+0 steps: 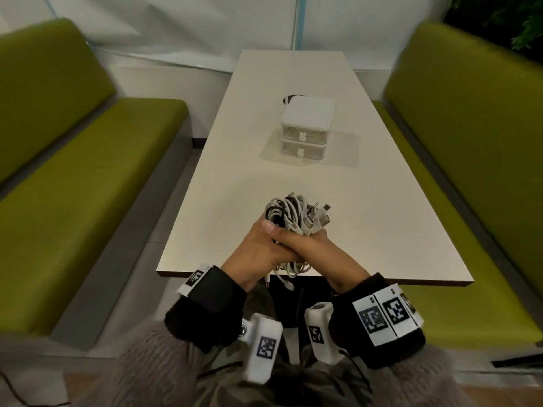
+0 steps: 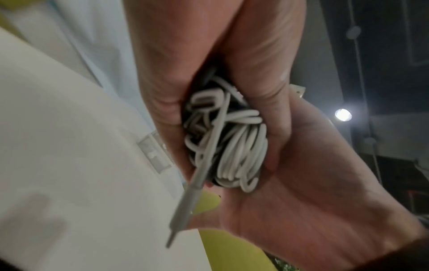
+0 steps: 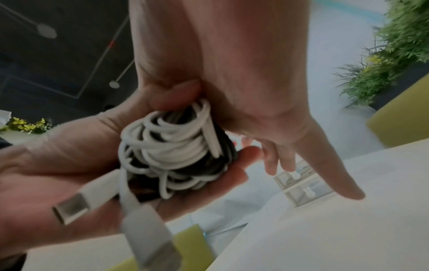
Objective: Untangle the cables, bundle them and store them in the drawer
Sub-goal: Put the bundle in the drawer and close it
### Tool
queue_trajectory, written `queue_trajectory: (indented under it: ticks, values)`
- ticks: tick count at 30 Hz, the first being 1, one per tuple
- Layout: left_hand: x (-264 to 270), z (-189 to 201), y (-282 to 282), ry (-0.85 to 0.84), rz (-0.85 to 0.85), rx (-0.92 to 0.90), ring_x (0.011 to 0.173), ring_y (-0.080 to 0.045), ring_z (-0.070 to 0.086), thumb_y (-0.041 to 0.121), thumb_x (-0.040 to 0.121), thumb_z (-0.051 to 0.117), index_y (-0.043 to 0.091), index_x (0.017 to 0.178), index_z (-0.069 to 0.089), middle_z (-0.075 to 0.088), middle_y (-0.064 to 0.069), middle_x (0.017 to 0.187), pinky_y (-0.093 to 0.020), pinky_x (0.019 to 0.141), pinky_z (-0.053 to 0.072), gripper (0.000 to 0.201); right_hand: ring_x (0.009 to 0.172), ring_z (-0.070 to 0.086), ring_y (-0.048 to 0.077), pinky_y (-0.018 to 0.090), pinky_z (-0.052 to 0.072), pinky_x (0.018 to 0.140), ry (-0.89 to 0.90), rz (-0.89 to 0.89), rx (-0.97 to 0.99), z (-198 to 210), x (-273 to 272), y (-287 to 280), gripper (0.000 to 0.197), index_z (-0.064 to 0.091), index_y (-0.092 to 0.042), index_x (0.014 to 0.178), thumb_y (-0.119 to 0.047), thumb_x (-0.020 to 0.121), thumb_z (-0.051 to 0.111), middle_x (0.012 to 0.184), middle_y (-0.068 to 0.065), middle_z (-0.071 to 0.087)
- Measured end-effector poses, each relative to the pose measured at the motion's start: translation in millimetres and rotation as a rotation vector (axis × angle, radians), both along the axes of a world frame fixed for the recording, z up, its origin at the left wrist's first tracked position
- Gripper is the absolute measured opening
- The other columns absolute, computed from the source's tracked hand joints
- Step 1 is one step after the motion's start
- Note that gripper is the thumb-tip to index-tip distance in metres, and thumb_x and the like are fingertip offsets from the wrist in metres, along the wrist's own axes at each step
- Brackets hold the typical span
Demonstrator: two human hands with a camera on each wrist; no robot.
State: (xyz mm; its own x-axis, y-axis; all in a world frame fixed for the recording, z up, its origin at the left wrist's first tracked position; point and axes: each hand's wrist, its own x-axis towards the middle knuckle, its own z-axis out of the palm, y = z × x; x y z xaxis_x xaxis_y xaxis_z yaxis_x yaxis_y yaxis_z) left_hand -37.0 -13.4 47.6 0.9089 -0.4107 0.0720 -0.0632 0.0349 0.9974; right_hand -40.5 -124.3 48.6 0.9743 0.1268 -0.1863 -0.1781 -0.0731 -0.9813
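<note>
A coiled bundle of white and dark cables [image 1: 289, 212] sits between both hands above the near end of the table, its plugs [image 1: 320, 215] sticking out to the right. My left hand [image 1: 255, 251] cups it from the left with the thumb on top. My right hand [image 1: 320, 254] wraps it from the right. Loose cable ends [image 1: 286, 277] hang below the hands. In the right wrist view the bundle [image 3: 171, 146] lies in the left palm [image 3: 58, 165] under the right hand [image 3: 243, 73]. The white two-drawer unit [image 1: 305, 127] stands mid-table, both drawers closed.
The long white table [image 1: 264, 171] runs away from me between green benches on the left [image 1: 88, 171] and right [image 1: 470, 142]. A small black-and-white object [image 1: 289, 99] lies behind the drawer unit. A wall closes the far end.
</note>
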Motion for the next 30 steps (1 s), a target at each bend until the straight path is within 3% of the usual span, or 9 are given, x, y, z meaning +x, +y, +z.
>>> queue_trajectory:
  ticks: [4,7,9,11,13,16,20,25,30]
  values:
    - [3,-19,-1,-0.008,0.225,-0.041,0.100,-0.008,0.065,0.007,0.072,0.057,0.015,0.110,0.063,0.071,0.002,0.102,-0.017,0.076,0.051,0.039,0.119,0.055,0.011,0.035,0.046,0.103,0.008,0.033,-0.090,-8,8,8,0.085,0.054,-0.039,0.124,-0.075,0.049,0.072,0.132,-0.001,0.053]
    - [11,-22,-2,0.005,0.351,-0.048,0.098,-0.011,0.066,0.012,0.077,0.057,0.011,0.108,0.062,0.069,-0.008,0.103,-0.023,0.077,0.052,0.032,0.110,0.061,0.006,0.023,0.052,0.091,0.042,0.129,-0.095,-1,17,13,0.044,0.061,-0.034,0.115,-0.052,0.076,0.071,0.121,-0.002,0.064]
    - [18,-21,5,0.040,0.385,-0.097,0.100,-0.012,0.065,0.007,0.087,0.059,0.007,0.115,0.059,0.067,-0.011,0.109,-0.021,0.078,0.053,0.028,0.109,0.061,0.003,0.018,0.050,0.091,0.028,0.185,-0.135,5,22,14,0.035,0.061,-0.033,0.115,-0.044,0.083,0.069,0.116,-0.008,0.066]
    - [25,-18,18,0.067,0.392,-0.170,0.101,-0.015,0.066,0.013,0.082,0.066,0.012,0.117,0.059,0.068,-0.007,0.110,-0.022,0.076,0.054,0.036,0.122,0.053,0.012,0.023,0.043,0.097,0.059,0.210,-0.231,10,25,12,0.067,0.050,-0.027,0.131,-0.061,0.076,0.067,0.131,-0.005,0.056]
    - [31,-16,32,0.072,0.394,-0.208,0.098,-0.010,0.067,0.021,0.067,0.075,0.025,0.110,0.062,0.071,0.002,0.104,-0.021,0.073,0.053,0.045,0.134,0.039,0.017,0.026,0.033,0.098,0.169,0.188,-0.297,14,30,7,0.103,0.027,-0.020,0.146,-0.075,0.065,0.060,0.148,0.002,0.039]
    - [41,-19,46,0.112,0.454,-0.210,0.091,-0.010,0.068,0.004,0.068,0.076,0.027,0.099,0.064,0.074,0.005,0.094,-0.022,0.068,0.055,0.040,0.139,0.033,0.018,0.028,0.031,0.100,0.189,0.191,-0.415,23,46,-1,0.119,0.018,-0.017,0.150,-0.080,0.056,0.055,0.156,0.005,0.027]
    - [67,-25,46,0.183,0.524,-0.214,0.075,-0.022,0.061,0.007,0.056,0.068,0.004,0.100,0.062,0.065,-0.009,0.080,-0.036,0.066,0.051,0.045,0.139,0.033,0.022,0.031,0.032,0.104,0.122,0.150,-0.673,37,91,-5,0.099,0.021,-0.009,0.149,-0.064,0.077,0.061,0.155,0.008,0.027]
    - [104,-31,30,0.235,0.506,-0.218,0.068,-0.015,0.058,0.002,0.061,0.069,0.000,0.105,0.060,0.063,-0.008,0.082,-0.027,0.056,0.050,0.045,0.133,0.038,0.033,0.038,0.037,0.105,-0.047,-0.075,-0.928,27,185,-11,0.075,0.031,-0.006,0.144,-0.044,0.087,0.062,0.147,0.015,0.037]
    - [127,-40,25,0.273,0.507,-0.195,0.068,-0.017,0.057,-0.004,0.067,0.069,-0.001,0.104,0.060,0.062,-0.008,0.081,-0.023,0.051,0.050,0.038,0.146,0.008,0.027,0.051,0.024,0.114,-0.169,-0.137,-1.113,8,245,-15,0.070,0.022,-0.016,0.149,-0.032,0.091,0.057,0.159,0.007,0.011]
